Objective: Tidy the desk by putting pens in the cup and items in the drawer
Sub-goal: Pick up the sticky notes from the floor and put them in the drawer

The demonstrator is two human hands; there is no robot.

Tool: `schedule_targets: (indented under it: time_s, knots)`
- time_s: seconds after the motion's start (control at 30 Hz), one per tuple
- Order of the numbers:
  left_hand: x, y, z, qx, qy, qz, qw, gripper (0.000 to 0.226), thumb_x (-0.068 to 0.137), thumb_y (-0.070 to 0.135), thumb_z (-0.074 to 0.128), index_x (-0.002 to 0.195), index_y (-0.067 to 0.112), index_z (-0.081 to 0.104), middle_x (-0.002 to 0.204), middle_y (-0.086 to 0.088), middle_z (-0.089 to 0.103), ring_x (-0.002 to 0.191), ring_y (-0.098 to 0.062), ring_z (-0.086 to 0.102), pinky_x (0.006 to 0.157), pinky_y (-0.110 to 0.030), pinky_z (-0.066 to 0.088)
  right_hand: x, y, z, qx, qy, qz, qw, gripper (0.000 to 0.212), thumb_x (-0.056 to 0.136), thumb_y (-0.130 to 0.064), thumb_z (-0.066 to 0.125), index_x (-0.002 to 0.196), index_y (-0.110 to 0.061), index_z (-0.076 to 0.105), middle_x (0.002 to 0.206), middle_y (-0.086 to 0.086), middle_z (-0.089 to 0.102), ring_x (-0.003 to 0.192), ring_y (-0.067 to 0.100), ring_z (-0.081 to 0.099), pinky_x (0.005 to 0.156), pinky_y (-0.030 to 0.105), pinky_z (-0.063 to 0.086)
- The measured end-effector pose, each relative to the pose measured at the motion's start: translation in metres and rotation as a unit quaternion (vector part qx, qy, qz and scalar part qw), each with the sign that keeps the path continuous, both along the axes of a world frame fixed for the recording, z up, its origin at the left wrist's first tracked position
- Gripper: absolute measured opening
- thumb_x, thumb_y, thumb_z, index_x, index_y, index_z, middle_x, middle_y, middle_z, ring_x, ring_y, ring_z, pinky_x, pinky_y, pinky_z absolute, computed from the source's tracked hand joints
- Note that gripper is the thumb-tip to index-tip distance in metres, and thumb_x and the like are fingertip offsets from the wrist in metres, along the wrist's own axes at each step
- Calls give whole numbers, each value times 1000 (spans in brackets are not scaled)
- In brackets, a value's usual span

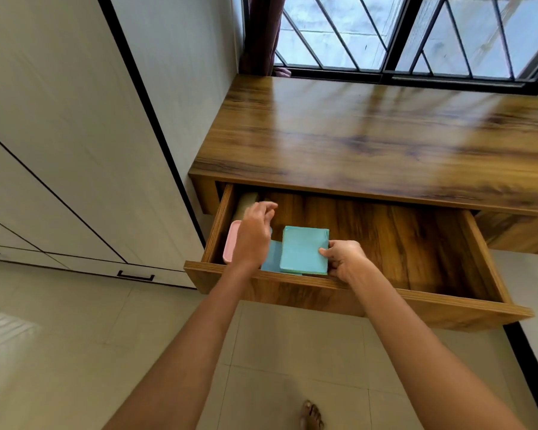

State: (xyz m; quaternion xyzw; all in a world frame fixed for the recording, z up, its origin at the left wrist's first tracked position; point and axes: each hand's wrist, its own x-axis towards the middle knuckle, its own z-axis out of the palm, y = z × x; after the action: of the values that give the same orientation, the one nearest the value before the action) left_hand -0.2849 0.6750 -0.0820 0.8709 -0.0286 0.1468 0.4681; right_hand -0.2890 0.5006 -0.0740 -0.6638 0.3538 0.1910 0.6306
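Observation:
The wooden drawer (385,240) under the desk top (370,135) stands pulled out. My right hand (343,259) pinches the near right corner of a teal square pad (303,248) inside the drawer's left part. The pad lies partly over a second, lighter blue flat item (272,257). My left hand (255,231) hovers over the left end of the drawer with its fingers loosely bent and nothing in them. A pink tray (230,243) sits under and left of that hand, against the drawer's left wall. Behind it lies a beige roll (246,204). No pens or cup are in view.
White cabinet doors (75,150) with black handles stand to the left of the desk. A barred window (401,32) runs behind the desk top. Tiled floor (277,352) lies below, with my bare foot (312,415) on it.

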Motion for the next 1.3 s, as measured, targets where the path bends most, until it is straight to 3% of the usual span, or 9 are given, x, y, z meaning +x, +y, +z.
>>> schedule_targets:
  time_s: [0.27, 0.37, 0.53, 0.7, 0.8, 0.97, 1.07, 1.13, 1.3]
  knots:
    - [39, 2, 24, 27, 177, -116, 977, 32, 98, 0, 41, 125, 9, 55, 128, -11, 58, 124, -19, 52, 97, -24, 43, 8, 13, -10, -18, 34, 60, 997, 33, 85, 4, 64, 117, -2, 60, 119, 15, 62, 110, 32, 62, 85, 43, 54]
    - [42, 1, 17, 91, 193, -130, 968, 36, 96, -3, 41, 126, 13, 54, 130, -9, 56, 125, -20, 51, 97, -30, 48, 13, 19, -16, -27, 47, 67, 996, 34, 82, 5, 67, 114, -1, 61, 118, 16, 62, 110, 33, 61, 78, 39, 54]
    - [47, -5, 8, 195, 224, -179, 938, 41, 96, -5, 41, 131, 14, 52, 128, -9, 58, 118, -19, 55, 97, -32, 50, 18, 20, -23, -15, 72, 70, 995, 35, 79, 5, 70, 113, -1, 61, 113, 16, 64, 106, 31, 63, 78, 39, 55]
    - [57, -6, 8, 107, 212, -148, 960, 36, 96, -1, 44, 127, 14, 55, 129, -8, 56, 119, -18, 52, 96, -33, 49, 32, 9, -23, 85, 4, 2, 996, 34, 84, 8, 63, 117, 2, 58, 106, 18, 65, 95, 32, 65, 76, 44, 56]
    - [63, -5, 5, 92, 205, -141, 964, 37, 94, -2, 47, 127, 14, 55, 132, -7, 55, 124, -19, 50, 97, -31, 49, 39, 3, -23, 45, -26, -9, 999, 33, 84, 4, 64, 117, -2, 59, 112, 16, 64, 105, 33, 65, 79, 44, 56]
    - [66, -14, -1, 147, 245, -181, 941, 46, 92, -7, 48, 131, 16, 52, 133, -6, 54, 120, -18, 54, 99, -33, 48, 36, 11, -36, 27, 47, 75, 996, 37, 82, 5, 66, 118, -1, 58, 106, 15, 65, 97, 30, 65, 71, 41, 56]
    - [68, -17, -8, 197, 274, -209, 918, 52, 88, -10, 53, 133, 16, 50, 134, -8, 53, 120, -21, 54, 98, -35, 50, 36, 18, -50, 2, 61, 73, 995, 35, 80, 6, 68, 113, 0, 59, 106, 17, 65, 98, 31, 65, 80, 44, 58]
    - [69, -17, -16, 240, 285, -220, 902, 56, 85, -8, 60, 133, 17, 50, 134, -8, 53, 122, -23, 53, 98, -37, 50, 38, 21, -57, -37, 61, 83, 994, 32, 77, 1, 74, 106, -1, 62, 105, 16, 66, 99, 34, 65, 85, 47, 56]
    - [72, -18, -30, 369, 251, -231, 865, 61, 80, 0, 69, 134, 19, 50, 135, -9, 54, 123, -27, 53, 97, -37, 49, 39, 25, -64, -199, 53, 153, 966, 34, 68, -20, 85, 92, -4, 67, 91, 12, 70, 81, 27, 69, 75, 40, 60]
